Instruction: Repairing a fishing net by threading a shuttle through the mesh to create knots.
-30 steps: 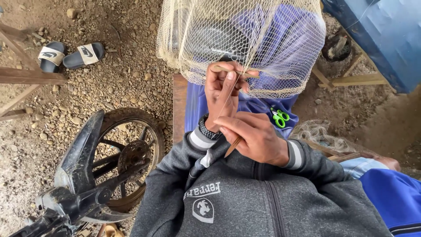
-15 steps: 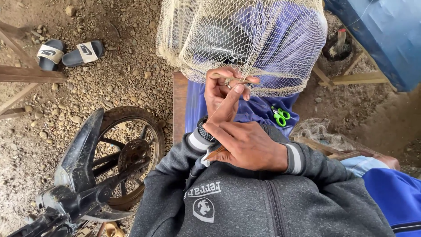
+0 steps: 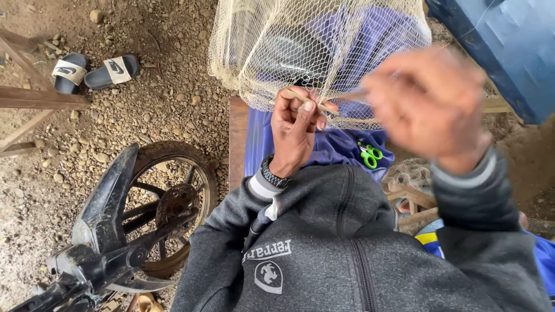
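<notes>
A pale mesh net point(image 3: 300, 40) hangs in front of me, over a purple cloth point(image 3: 341, 144). My left hand point(image 3: 298, 130), with a dark watch at its wrist, is raised to the net's lower edge. Thumb and fingers pinch a short wooden stick point(image 3: 292, 94) against the mesh. My right hand point(image 3: 430, 110) is blurred, up and to the right, away from the net. Its fingers are closed on a thin needle-like tool point(image 3: 354, 92) that points back to the net edge. I wear a grey zip jacket.
Green-handled scissors point(image 3: 369, 155) lie on the purple cloth over a wooden bench point(image 3: 237, 138). A motorcycle wheel point(image 3: 173, 202) stands at the lower left on stony ground. Two slippers point(image 3: 87, 70) lie far left beside a wooden frame point(image 3: 34, 98). A blue container point(image 3: 509, 46) is top right.
My right hand has left its place beside the left hand and swung up and right, drawing the tool away from the net. The left hand keeps the stick at the net edge.
</notes>
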